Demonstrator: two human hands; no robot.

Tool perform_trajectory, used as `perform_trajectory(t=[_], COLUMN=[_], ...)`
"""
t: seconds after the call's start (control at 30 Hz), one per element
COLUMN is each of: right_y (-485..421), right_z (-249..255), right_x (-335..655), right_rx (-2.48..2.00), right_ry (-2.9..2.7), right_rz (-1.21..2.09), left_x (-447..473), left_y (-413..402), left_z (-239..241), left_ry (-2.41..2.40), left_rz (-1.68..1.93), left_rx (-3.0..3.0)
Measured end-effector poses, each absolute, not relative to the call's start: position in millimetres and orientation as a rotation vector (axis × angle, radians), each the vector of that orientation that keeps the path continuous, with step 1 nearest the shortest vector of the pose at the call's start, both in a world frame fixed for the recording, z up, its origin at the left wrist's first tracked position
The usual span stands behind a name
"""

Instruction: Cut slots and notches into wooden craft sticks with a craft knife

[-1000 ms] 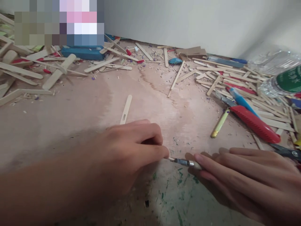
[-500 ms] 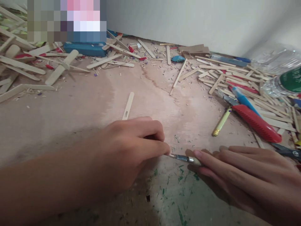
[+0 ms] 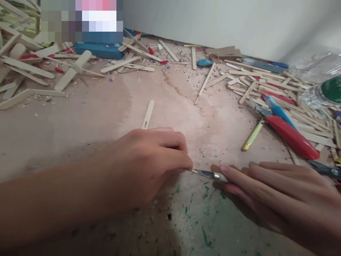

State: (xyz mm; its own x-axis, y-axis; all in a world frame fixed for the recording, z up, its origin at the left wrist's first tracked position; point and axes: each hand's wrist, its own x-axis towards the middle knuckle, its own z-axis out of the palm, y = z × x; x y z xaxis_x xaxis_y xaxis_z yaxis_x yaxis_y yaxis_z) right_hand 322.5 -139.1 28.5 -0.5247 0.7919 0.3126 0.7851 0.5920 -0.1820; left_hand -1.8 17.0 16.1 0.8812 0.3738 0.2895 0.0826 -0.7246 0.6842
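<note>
My left hand (image 3: 157, 153) is closed, fingertips pinched low over the board. A thin sliver of pale wood (image 3: 195, 171) pokes out from under them; most of it is hidden. In my right hand (image 3: 279, 192) is a craft knife (image 3: 216, 176), gripped by its handle behind the silver collar. Its blade points left and its tip meets the wood sliver, close to my left fingertips. Just beyond my left hand lies a craft stick (image 3: 148, 113) with a small oval hole, its near end covered by the hand.
Loose craft sticks (image 3: 266, 85) heap at the right, with a red utility knife (image 3: 294, 137), a short yellow pencil (image 3: 253, 135), dark scissors (image 3: 329, 170) and a clear bottle (image 3: 319, 92). More sticks (image 3: 29, 67) and a blue box (image 3: 98, 50) stand at the back left, before a white wall (image 3: 213, 21).
The whole view has shifted slightly, so things on the board sit a little higher and farther right. Both hands keep their grips, and the blade stays at the wood sliver.
</note>
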Motion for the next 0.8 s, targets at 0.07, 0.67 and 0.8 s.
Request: perform_trajectory(t=[0.07, 0.67, 0.8], right_y=[-132, -128, -127], right_z=[33, 35, 37], right_x=[320, 317, 321], right_rx=[-1.231, -1.213, -1.178], right_ry=[-2.500, -2.479, -2.489], right_rz=[-0.007, 0.039, -0.025], left_x=[-2, 0, 1], left_y=[17, 19, 21], left_z=[14, 9, 2], left_ry=[0.315, 0.271, 0.223], left_rz=[0.583, 0.613, 0.691], left_rx=[2.332, 2.349, 2.355])
